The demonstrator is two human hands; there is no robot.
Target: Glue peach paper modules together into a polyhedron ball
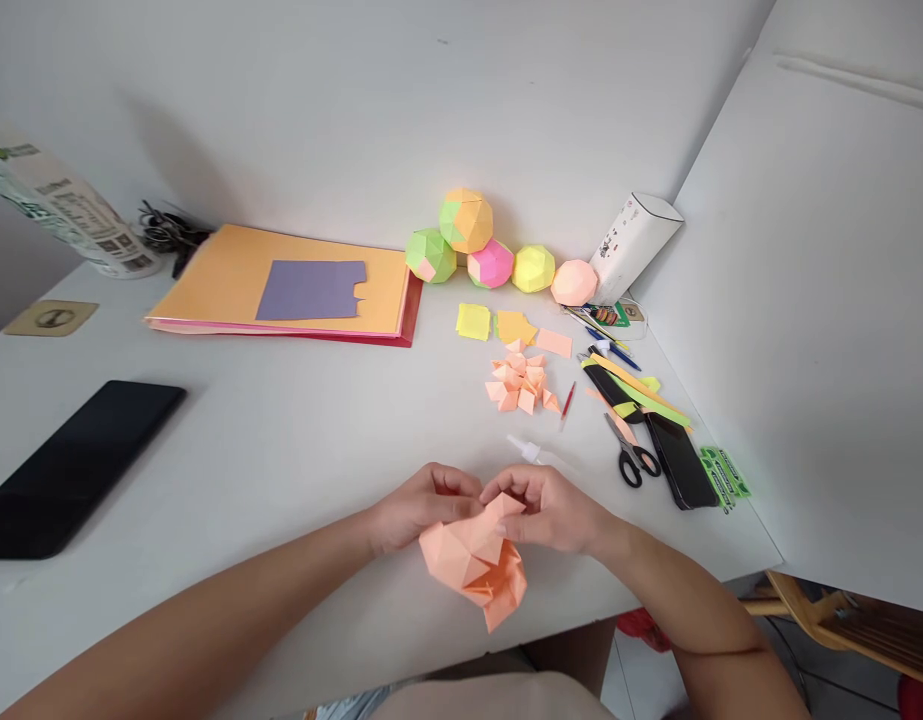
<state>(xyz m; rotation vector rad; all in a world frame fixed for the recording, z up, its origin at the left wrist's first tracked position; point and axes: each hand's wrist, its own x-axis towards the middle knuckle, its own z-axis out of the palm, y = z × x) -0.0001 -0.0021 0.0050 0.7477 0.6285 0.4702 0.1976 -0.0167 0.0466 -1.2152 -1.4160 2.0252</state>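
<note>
Near the front edge of the table, both hands hold a half-built peach paper ball [465,560] made of folded triangular pieces, with an open hollow side facing down and right. My left hand [423,507] is closed on its upper left part. My right hand [547,508] pinches a pointed flap at its upper right. Just beyond the right hand lies a small bottle with a white nozzle [531,452], partly hidden by that hand. Farther off is a pile of folded peach paper pieces [521,380].
Finished paper balls [534,269] line the wall, one resting on two others. Scissors [635,460], a phone [680,460] and pens [615,348] lie right. At left are a stack of coloured paper [206,285] and a black tablet [86,465]. A white box [632,250] leans in the corner.
</note>
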